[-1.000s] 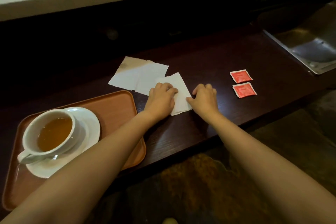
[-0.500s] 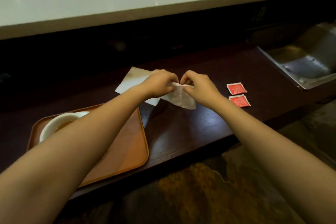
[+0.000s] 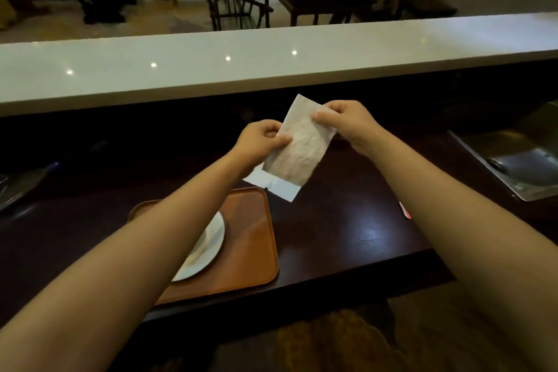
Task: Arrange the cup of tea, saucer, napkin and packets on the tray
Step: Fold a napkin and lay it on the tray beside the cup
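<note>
- While both hands held it up over the dark bench [image 3: 347, 220], the napkin [image 3: 297, 148] hung in the air, clear of the wood and beyond the far right corner of the tray [image 3: 253, 251].
- The left hand [image 3: 261, 140] pinched the napkin's left edge between thumb and fingers, and the right hand [image 3: 344, 124] pinched its upper right corner; neither hand was free.
- That two-point hold kept the thin sheet taut and slanted, probably so that it could be folded or straightened before being laid down.
- Under the lifted sheet a second white paper [image 3: 271, 186] lay flat on the bench, just beside the tray's far edge; whether it touched the tray could not be told.
- The tray sat at the near edge of the bench and carried the white saucer [image 3: 211, 246], most of it hidden behind the left forearm.
- The cup of tea was not visible, covered by that forearm if it stood on the saucer.
- The right half of the tray was bare, which looked like the likely spot for the napkin.
- Only a sliver of one red packet [image 3: 404, 210] showed by the right forearm, resting on the bench well apart from the tray.
- Napkin and packets, then, appeared yet to be placed.
</note>
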A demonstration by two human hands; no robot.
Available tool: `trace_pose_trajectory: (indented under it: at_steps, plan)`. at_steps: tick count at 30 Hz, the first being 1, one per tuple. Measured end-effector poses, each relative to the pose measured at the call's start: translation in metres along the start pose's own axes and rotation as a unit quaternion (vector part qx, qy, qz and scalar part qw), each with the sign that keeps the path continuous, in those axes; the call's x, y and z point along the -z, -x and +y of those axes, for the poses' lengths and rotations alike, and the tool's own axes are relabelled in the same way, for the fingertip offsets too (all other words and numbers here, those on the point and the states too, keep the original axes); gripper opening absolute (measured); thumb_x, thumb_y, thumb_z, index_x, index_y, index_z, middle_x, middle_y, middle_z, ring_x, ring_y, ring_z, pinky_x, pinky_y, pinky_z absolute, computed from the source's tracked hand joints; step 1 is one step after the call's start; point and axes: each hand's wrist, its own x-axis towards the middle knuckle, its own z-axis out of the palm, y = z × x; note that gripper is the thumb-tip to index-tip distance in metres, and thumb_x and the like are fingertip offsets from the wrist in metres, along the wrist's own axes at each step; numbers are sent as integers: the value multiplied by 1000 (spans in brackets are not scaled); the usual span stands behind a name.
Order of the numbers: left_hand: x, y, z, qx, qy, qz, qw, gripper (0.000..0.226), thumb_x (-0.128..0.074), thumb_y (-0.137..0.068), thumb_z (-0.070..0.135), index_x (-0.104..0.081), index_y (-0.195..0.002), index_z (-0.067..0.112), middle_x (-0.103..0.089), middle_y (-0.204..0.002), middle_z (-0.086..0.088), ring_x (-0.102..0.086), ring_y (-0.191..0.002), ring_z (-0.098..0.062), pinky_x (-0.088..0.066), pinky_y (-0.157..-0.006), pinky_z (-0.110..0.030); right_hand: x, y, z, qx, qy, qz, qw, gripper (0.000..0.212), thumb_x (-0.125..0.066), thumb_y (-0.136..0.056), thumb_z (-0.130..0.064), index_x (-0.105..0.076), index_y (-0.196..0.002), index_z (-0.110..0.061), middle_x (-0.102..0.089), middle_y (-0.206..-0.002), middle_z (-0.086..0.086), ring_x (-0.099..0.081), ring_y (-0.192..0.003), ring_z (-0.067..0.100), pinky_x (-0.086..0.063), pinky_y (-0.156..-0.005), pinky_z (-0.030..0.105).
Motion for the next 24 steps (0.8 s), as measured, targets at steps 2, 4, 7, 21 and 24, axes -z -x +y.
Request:
trace_pose_trajectory:
  at_steps: [2,4,7,21,24]
  plan:
    - [3,20,-16,14,10,22,1000,19,-65,-82,20,-61,-100,18,-66,-84,9,-65,-68,4,-48,-50,-8,-22,-3,1,-1,3,-23,1000,7,-65,-80,-23,-65,-73,-22,-64,-83,-1,-62,-80,13,-47,-62,22]
    - [7,41,-35,40,19,55,998,29,-64,-82,23,-57,-110,20,-65,-93,8,-63,-81,-2,-51,-55,-12,-46,-6,6,-11,22,-53,998,3,-64,-81,-21,-64,-79,-19,-63,-88,2,-61,-84,16,-48,-64,24]
    - [11,70,-66,86,5,116,989,38,-59,-85,17,-50,-121,19,-64,-102,0,-62,-89,-13,-52,-66,-22,-84,-8,19,-21,58,-120,991,8,-65,-81,-19,-63,-86,-14,-62,-95,7,-60,-90,21,-50,-72,29]
    - [-16,132,-148,196,-185,106,957,54,-53,-85,10,-37,-136,12,-52,-133,-9,-51,-119,-25,-42,-99,-35,-191,2,110,49,267,-166,948,18,-63,-80,-19,-64,-97,-12,-63,-107,11,-55,-98,25,-43,-78,29]
    - [-20,135,-147,173,-239,104,950,54,-53,-86,11,-36,-137,15,-47,-139,-8,-46,-125,-23,-36,-105,-34,-196,0,119,86,319,-130,935,25,-65,-79,-23,-62,-103,-15,-58,-111,11,-47,-108,26,-40,-89,34]
